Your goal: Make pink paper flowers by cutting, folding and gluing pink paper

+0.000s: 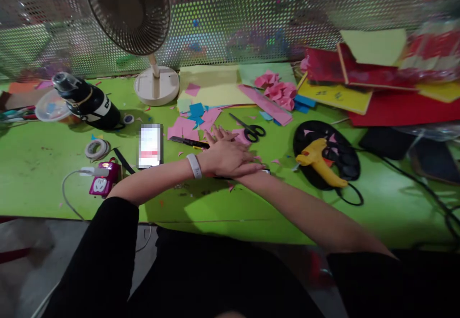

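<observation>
My left hand (232, 159), with a pale wristband at the wrist, lies flat across my right hand, its fingers pointing right. My right hand (212, 137) is mostly covered; its spread fingers show at the upper left. Neither hand visibly grips anything. Beneath the hands a dark, flat thing (266, 171) shows only a bit of its edge, so its kind is unclear. Beside the right fingertips lie a black utility knife (189, 141) and pink paper pieces (184, 129). Black-handled scissors (254, 131) rest just beyond the hands.
A phone (150, 145), tape roll (97, 149), purple power adapter (104, 178) and black bottle (88, 100) are at left. Behind stand a fan (155, 85) and paper sheets (212, 81). A yellow glue gun (321, 162) lies on a black tray (350, 160) at right.
</observation>
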A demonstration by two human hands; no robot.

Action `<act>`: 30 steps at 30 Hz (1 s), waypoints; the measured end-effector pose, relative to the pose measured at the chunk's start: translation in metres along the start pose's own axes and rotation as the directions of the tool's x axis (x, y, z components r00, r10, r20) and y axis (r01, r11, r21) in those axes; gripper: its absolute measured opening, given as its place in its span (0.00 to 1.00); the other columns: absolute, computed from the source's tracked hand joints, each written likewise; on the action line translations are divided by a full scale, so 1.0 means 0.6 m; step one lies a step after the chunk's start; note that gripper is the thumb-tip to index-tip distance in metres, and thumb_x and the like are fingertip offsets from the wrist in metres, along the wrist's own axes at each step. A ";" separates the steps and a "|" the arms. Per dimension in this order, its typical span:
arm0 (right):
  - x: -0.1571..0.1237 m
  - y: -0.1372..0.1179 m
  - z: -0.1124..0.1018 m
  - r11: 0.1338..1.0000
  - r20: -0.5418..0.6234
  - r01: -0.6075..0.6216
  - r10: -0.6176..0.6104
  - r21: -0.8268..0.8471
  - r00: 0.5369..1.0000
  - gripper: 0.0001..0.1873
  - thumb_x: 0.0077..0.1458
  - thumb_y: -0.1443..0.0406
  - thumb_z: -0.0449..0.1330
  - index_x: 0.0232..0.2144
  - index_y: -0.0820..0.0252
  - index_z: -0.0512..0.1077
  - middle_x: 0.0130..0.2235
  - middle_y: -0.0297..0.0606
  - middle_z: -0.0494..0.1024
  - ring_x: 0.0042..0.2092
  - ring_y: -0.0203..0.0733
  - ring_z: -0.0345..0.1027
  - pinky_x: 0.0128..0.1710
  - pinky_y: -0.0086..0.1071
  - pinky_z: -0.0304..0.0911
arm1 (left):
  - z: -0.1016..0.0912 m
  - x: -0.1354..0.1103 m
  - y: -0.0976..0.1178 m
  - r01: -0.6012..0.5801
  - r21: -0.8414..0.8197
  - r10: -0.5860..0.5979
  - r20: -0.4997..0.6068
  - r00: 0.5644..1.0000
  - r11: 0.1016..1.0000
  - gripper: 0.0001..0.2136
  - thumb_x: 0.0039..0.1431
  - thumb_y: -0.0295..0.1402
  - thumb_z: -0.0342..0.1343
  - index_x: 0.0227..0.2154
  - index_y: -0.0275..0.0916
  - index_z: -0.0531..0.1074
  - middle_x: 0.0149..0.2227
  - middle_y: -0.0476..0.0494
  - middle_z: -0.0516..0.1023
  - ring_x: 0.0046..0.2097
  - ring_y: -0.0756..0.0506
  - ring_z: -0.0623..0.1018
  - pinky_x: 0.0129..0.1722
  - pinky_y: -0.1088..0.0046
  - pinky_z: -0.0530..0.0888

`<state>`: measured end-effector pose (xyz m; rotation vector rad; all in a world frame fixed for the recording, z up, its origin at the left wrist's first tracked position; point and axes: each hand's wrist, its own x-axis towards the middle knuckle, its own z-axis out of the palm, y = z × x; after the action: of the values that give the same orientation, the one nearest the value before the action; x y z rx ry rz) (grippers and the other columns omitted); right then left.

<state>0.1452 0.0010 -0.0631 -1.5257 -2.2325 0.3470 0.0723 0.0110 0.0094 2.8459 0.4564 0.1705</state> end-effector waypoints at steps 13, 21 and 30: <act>0.003 0.032 0.034 0.992 0.046 -0.047 0.053 -0.115 0.998 0.39 0.61 0.51 0.54 0.70 0.58 0.53 0.72 0.52 0.51 0.73 0.58 0.38 0.68 0.62 0.40 | 0.015 -0.006 -0.011 0.017 -0.127 -0.032 -0.118 0.993 0.992 0.24 0.68 0.49 0.43 0.38 0.40 0.81 0.35 0.38 0.82 0.43 0.37 0.79 0.59 0.49 0.62; -0.005 0.021 -0.017 0.999 0.107 -0.012 0.008 0.038 0.994 0.31 0.62 0.56 0.52 0.66 0.55 0.61 0.66 0.47 0.64 0.69 0.60 0.50 0.66 0.59 0.49 | 0.006 -0.024 -0.019 -0.007 -0.382 -0.083 -0.219 0.972 0.924 0.19 0.67 0.45 0.50 0.50 0.38 0.76 0.49 0.36 0.80 0.53 0.40 0.76 0.59 0.56 0.67; -0.014 0.015 -0.090 0.981 -0.010 0.029 -0.027 0.194 1.000 0.31 0.68 0.49 0.44 0.57 0.62 0.71 0.59 0.51 0.73 0.62 0.55 0.64 0.61 0.55 0.60 | -0.011 -0.154 -0.013 0.536 -0.511 -0.692 -0.176 0.700 0.672 0.11 0.58 0.30 0.54 0.43 0.34 0.74 0.34 0.41 0.79 0.32 0.48 0.74 0.34 0.71 0.70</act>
<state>0.1805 -0.0052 -0.0206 -1.3896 -2.1420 0.5331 -0.0184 -0.0099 0.0067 2.0657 1.2790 0.5784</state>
